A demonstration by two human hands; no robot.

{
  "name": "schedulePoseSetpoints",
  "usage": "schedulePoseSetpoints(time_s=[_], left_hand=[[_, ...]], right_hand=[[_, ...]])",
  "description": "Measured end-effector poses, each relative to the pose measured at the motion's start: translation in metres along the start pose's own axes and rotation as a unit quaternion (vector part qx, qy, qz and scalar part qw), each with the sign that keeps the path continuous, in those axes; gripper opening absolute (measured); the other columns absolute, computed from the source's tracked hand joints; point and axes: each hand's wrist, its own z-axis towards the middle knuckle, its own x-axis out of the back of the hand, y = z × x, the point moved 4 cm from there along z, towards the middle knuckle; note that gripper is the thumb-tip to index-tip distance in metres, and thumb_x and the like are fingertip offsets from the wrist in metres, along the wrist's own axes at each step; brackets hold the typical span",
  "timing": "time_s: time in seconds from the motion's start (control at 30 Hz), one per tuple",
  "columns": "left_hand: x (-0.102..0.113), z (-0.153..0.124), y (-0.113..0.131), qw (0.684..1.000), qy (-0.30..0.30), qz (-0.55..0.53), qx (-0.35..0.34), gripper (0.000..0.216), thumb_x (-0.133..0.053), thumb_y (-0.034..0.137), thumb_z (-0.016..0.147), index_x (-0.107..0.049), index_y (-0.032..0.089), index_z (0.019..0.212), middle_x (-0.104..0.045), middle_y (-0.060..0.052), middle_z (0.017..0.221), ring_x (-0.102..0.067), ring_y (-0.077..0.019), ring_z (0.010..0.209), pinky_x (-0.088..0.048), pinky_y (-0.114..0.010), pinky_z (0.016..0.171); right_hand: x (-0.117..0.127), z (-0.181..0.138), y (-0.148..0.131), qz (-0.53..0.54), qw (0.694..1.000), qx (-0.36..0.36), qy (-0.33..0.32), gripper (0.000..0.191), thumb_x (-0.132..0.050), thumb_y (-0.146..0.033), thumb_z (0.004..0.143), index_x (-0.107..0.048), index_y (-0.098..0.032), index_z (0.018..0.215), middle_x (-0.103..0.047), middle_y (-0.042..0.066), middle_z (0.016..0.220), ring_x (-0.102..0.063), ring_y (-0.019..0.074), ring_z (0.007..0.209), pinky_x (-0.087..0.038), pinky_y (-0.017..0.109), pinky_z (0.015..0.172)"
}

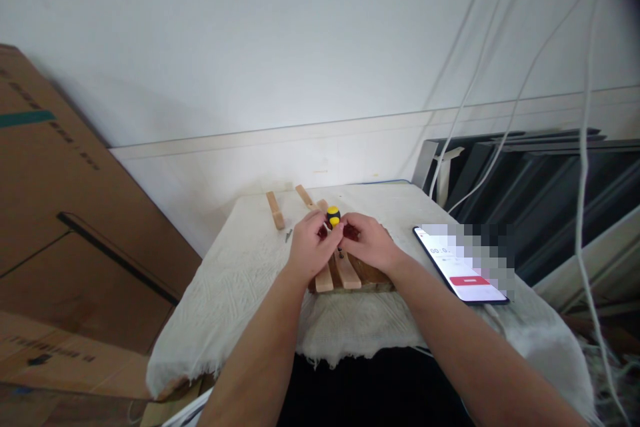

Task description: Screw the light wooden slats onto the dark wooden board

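Note:
My left hand (310, 247) and my right hand (369, 242) meet over a small wooden slat assembly (345, 273) on a cloth-covered table (235, 280). Both hands have their fingers closed around a screwdriver with a yellow and black handle (333, 215) that stands upright between them, its tip down on the wood. The slats poke out from under my hands toward me. What lies under my palms is hidden.
Two loose wooden slats (275, 209) and a small screw (289, 235) lie farther back on the cloth. A phone (463, 267) with a lit screen lies to the right. A large cardboard box (60, 213) stands left; dark panels and white cables hang right.

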Motion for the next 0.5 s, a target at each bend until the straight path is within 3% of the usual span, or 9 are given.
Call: schedulePoseSetpoints(time_s=[0.5], left_hand=[[-0.0018, -0.0022, -0.0016, 0.997, -0.011, 0.071, -0.007, 0.025, -0.051, 0.033, 0.086, -0.048, 0.018, 0.066, -0.049, 0.0, 0.066, -0.046, -0.0123, 0.06, -0.034, -0.026, 0.056]], right_hand=[[0.001, 0.0008, -0.0005, -0.052, 0.999, 0.003, -0.005, 0.007, -0.054, -0.023, 0.078, -0.056, -0.017, 0.074, -0.057, 0.0, 0.067, -0.051, 0.0123, 0.061, -0.035, 0.024, 0.057]])
